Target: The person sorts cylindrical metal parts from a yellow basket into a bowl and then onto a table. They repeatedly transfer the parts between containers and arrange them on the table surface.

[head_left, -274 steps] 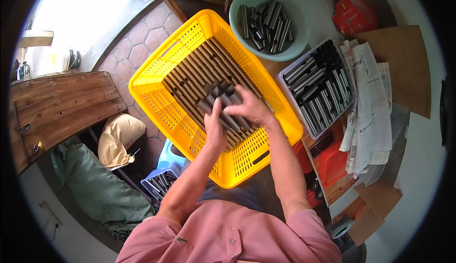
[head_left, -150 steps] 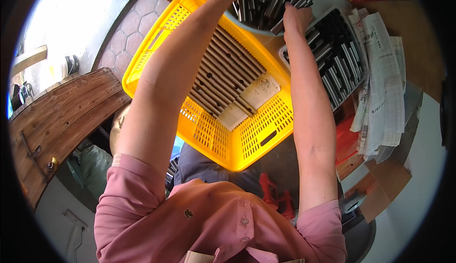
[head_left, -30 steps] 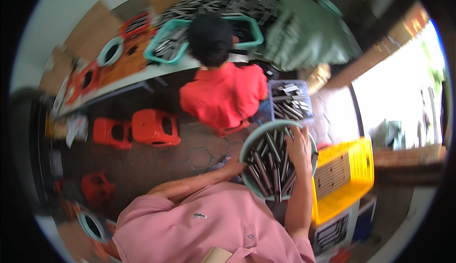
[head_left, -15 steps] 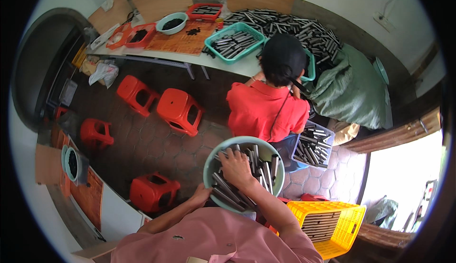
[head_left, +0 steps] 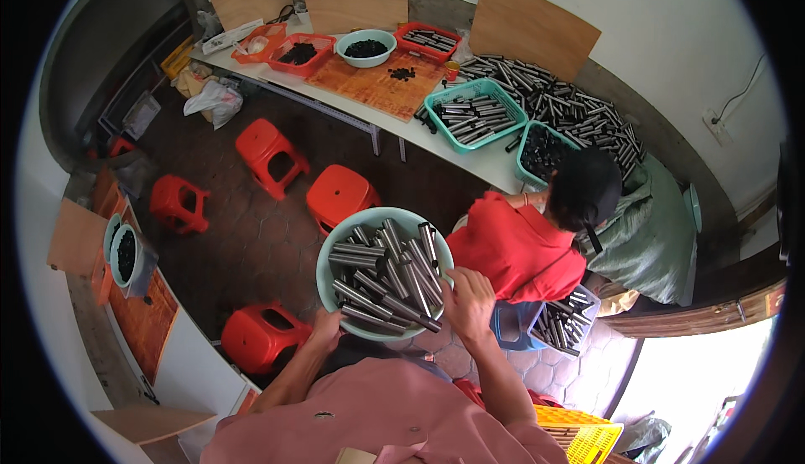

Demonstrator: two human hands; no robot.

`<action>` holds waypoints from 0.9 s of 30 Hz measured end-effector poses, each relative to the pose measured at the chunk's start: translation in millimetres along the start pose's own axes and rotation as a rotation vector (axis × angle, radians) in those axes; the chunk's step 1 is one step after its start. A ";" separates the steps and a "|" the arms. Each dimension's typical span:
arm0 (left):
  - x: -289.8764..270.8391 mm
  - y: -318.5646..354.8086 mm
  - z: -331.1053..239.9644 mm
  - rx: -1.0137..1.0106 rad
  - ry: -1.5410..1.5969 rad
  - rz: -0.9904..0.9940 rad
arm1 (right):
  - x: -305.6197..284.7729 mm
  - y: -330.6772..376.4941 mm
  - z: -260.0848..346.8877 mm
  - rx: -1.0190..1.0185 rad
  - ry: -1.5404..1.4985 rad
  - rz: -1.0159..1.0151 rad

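Note:
A pale green round basin (head_left: 324,275) is held up in front of my body, heaped with short metal tubes (head_left: 387,275) that have silver and black parts. My left hand (head_left: 327,328) grips the rim at the lower left, its fingers partly hidden by the basin. At the right side my right hand (head_left: 470,303) is closed on the rim, close to the tube ends. Some tubes poke past the edge on the lower right.
A co-worker in a red shirt (head_left: 524,242) sits ahead to the right, by a grey bin of tubes (head_left: 597,313). Red stools (head_left: 344,189) stand left of the basin. The long table (head_left: 495,166) carries baskets and piled tubes. A yellow crate (head_left: 579,439) sits behind right.
My right hand has come off the tubes onto the basin's right rim. The basin has shifted left relative to the room, and the view has turned right.

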State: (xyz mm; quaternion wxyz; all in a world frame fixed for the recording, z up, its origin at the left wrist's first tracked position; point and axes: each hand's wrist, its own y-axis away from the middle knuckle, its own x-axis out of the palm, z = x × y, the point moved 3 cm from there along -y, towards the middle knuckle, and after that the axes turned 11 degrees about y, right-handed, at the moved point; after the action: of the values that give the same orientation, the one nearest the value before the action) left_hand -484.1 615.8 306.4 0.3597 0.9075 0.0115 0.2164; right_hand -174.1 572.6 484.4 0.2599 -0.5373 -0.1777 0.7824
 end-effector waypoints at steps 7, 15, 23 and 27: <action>44.9 -102.1 -107.0 0.037 0.019 0.150 | 76.2 16.5 -5.1 0.669 -0.164 0.105; 148.5 -240.9 -216.2 -0.100 -0.132 0.275 | 201.0 -77.0 -6.7 1.059 -0.974 0.130; 328.0 -330.1 -278.1 -0.142 -0.215 0.383 | 207.5 -232.3 -50.7 0.293 0.087 -0.295; 434.2 -374.5 -282.0 -0.205 -0.196 0.442 | 238.0 -297.9 -101.5 0.037 0.214 -0.179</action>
State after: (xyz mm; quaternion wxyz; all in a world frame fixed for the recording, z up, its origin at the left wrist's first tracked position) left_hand -153.3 1152.7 409.7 0.3934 0.8634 -0.2439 0.2006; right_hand -83.6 953.5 435.9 0.3562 -0.5949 -0.1818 0.6973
